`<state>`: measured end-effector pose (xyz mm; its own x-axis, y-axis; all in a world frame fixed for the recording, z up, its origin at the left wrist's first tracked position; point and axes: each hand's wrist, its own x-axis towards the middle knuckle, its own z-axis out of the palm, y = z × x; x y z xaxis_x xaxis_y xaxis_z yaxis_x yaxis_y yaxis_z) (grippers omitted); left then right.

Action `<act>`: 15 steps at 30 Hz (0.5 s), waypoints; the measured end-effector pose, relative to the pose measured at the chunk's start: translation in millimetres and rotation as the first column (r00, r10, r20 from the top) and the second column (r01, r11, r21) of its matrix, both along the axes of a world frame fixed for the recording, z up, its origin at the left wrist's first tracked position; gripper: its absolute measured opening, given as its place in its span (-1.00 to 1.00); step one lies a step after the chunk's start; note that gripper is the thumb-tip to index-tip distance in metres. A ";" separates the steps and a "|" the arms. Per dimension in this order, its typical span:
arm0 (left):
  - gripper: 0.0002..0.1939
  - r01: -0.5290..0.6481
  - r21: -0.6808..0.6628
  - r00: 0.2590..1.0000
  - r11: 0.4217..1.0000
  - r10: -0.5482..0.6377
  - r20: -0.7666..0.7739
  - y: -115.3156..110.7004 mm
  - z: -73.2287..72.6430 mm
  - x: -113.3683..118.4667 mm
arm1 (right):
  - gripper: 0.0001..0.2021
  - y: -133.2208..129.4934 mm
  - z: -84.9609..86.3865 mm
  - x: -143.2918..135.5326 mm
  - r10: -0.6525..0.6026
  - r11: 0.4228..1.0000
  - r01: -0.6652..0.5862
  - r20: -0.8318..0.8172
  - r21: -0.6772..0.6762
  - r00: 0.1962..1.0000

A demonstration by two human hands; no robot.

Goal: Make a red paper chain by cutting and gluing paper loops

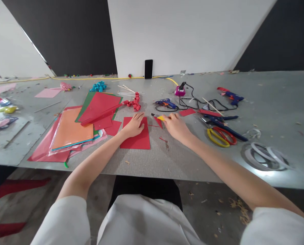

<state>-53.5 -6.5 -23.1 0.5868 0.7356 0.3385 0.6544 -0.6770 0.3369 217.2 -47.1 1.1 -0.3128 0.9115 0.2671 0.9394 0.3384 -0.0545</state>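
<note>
A red paper square [135, 141] lies flat on the grey table [182, 160] in front of me. My left hand [134, 126] rests on its upper part, fingers spread and pointing away from me. To the right of the square, my right hand [174, 125] is closed round a yellow cutter [161, 118], its dark tip pointing up and left. Beneath the cutter lies a small red paper piece [158, 122], and a thin red strip [154, 126] runs from there toward the square. Small red scraps [164, 139] lie nearer to me.
Stacked coloured sheets [71, 131] lie at the left, with red folded pieces [136, 103] behind my left hand. Glue guns [166, 103] with black cords, pliers [224, 126], scissors [218, 137] and a white tape coil [264, 156] are on the right. A phone [148, 69] leans against the wall.
</note>
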 end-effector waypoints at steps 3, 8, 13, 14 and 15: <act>-0.41 -0.059 0.003 0.970 0.998 0.057 0.235 -0.8 4.5 -4.5 | -0.51 -2.5 3.2 25.4 -0.065 0.998 0.065 -0.001 0.012 0.998; -0.55 -0.274 -0.091 0.777 0.957 0.277 0.566 1.4 6.2 -10.0 | -0.58 0.7 5.5 41.9 -0.191 0.980 0.192 -0.015 0.048 0.981; -0.64 -0.368 -0.225 0.556 0.902 0.408 0.725 5.1 6.4 -11.8 | -0.71 8.0 15.6 -4.0 -0.074 0.971 -0.009 -0.334 -0.241 0.940; -0.65 -0.376 -0.249 0.527 0.892 0.427 0.735 5.3 6.6 -12.0 | -0.73 8.5 17.2 -17.5 -0.073 0.949 -0.056 -0.390 -0.310 0.918; -0.66 -0.382 -0.271 0.506 0.883 0.446 0.739 5.3 6.7 -12.1 | -0.76 8.6 18.2 -31.2 -0.093 0.922 -0.081 -0.418 -0.379 0.904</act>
